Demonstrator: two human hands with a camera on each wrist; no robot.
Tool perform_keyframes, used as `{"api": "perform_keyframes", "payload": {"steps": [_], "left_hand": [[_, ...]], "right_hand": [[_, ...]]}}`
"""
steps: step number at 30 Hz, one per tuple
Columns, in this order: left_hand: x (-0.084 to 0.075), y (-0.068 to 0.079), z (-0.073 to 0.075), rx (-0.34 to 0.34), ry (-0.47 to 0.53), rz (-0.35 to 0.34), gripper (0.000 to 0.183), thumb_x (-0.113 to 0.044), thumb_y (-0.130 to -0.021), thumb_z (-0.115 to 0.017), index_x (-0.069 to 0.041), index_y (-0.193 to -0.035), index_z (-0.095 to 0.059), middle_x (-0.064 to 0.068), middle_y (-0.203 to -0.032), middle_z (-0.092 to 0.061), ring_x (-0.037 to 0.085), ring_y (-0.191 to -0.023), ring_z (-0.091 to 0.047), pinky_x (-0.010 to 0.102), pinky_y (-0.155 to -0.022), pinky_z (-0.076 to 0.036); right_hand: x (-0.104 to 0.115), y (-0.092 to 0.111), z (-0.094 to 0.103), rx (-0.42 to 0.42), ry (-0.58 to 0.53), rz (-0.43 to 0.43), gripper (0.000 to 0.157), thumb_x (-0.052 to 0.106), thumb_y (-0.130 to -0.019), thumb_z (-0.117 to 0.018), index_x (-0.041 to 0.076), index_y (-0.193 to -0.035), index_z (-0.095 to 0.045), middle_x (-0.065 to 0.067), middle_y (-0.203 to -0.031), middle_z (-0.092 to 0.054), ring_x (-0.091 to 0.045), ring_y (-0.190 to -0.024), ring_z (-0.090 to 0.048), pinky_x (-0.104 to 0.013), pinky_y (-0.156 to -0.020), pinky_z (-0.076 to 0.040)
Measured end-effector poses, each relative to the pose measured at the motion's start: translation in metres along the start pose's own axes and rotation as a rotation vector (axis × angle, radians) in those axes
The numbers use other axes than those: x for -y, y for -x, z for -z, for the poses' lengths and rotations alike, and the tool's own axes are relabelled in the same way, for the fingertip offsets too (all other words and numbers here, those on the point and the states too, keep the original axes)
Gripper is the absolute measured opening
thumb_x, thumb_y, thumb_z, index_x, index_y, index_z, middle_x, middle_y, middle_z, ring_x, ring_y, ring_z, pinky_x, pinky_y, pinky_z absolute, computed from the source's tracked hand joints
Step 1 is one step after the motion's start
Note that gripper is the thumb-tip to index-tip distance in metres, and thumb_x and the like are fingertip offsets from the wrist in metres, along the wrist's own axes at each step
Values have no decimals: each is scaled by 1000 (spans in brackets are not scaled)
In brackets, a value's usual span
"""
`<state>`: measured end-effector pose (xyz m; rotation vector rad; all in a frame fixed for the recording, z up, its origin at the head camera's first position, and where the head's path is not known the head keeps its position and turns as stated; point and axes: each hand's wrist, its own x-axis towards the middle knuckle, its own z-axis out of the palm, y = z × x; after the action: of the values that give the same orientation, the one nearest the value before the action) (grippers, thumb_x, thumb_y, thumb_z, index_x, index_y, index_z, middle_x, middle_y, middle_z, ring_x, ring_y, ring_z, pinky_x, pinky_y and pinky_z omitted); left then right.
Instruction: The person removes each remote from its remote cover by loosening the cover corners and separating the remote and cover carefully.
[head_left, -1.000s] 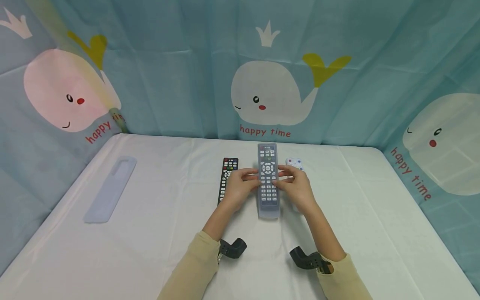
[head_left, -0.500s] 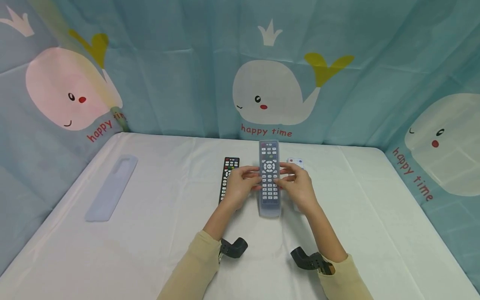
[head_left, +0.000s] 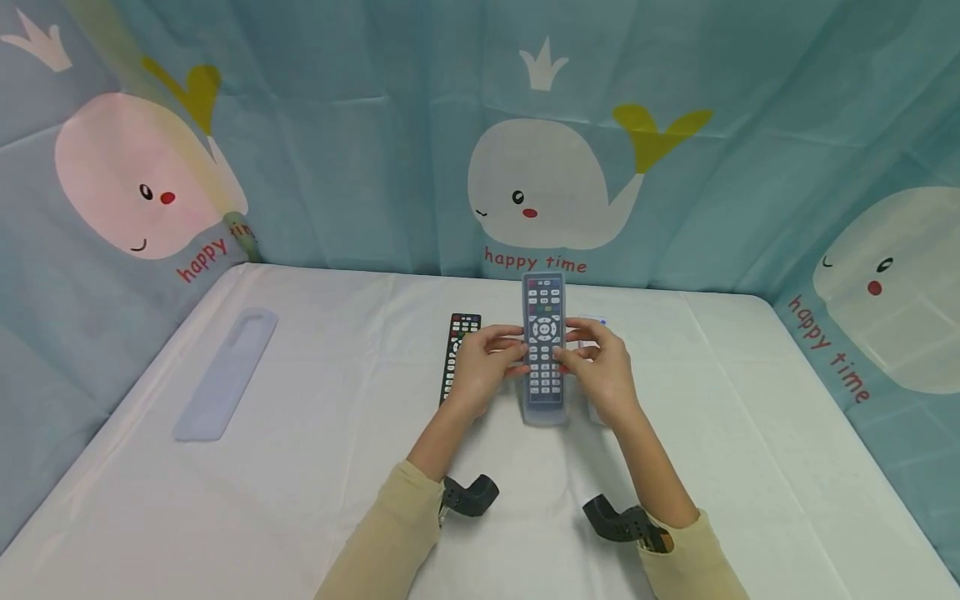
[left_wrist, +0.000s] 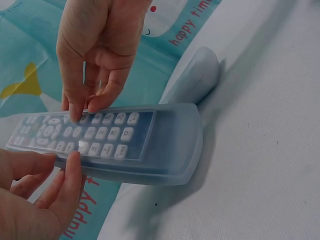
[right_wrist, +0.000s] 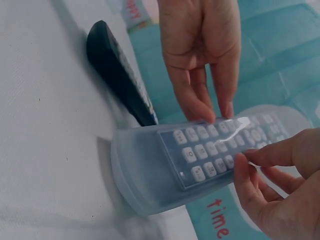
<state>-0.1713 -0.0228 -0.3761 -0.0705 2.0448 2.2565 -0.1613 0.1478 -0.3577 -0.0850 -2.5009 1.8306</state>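
Observation:
A remote control [head_left: 544, 367] with white buttons sits inside a translucent cover [head_left: 544, 415], held in front of me over the table. My left hand [head_left: 482, 367] pinches its left edge between thumb and fingers; my right hand [head_left: 602, 367] pinches the right edge. In the left wrist view, the left hand [left_wrist: 35, 195] grips one long side of the covered remote [left_wrist: 95, 135], opposite the right hand [left_wrist: 100, 55]. A black remote [head_left: 450, 367] lies beyond my left hand, partly hidden by it. Mostly hidden behind my right hand is a pale remote [head_left: 595, 414].
Another translucent cover [head_left: 225, 375], with a cutout near its far end, lies flat on the left of the white-clothed table [head_left: 300, 517]. A blue curtain [head_left: 360, 167] with whale prints encloses the back and sides. Wrist cameras [head_left: 471, 496] are strapped to both wrists.
Both hands have moved the covered remote slightly upward and away in the head view. The pinch on its two sides stays alike. The view has shifted a little.

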Motion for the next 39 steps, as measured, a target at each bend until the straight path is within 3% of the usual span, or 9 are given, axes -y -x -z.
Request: {"api": "perform_keyframes", "payload": {"steps": [8, 17, 39], "left_hand": [[-3, 1, -2, -13, 6, -36, 29, 5, -99, -68, 8, -128, -69, 22, -113, -69, 25, -97, -74, 30, -81, -65], [-5, 2, -3, -14, 4, -83, 28, 3, -101, -66, 8, -129, -69, 23, -120, -69, 31, -106, -74, 29, -83, -64], [-10, 5, -5, -37, 21, -120, 25, -5, -106, -63, 9, -125, -70, 21, -124, -67, 32, -114, -71, 28, -85, -64]], "right_hand": [[1, 1, 0, -20, -72, 32, 39, -2, -104, -62, -5, -142, -57, -23, -125, -56, -7, -82, -65, -20, -77, -63], [2, -1, 0, -38, -80, 0, 31, 10, -112, -53, -2, -140, -58, -19, -126, -57, -11, -84, -67, -23, -78, -64], [4, 0, 1, -19, -169, 11, 35, 21, -114, -49, -5, -135, -57, -17, -123, -55, -12, -86, -69, -26, -83, -64]]}}
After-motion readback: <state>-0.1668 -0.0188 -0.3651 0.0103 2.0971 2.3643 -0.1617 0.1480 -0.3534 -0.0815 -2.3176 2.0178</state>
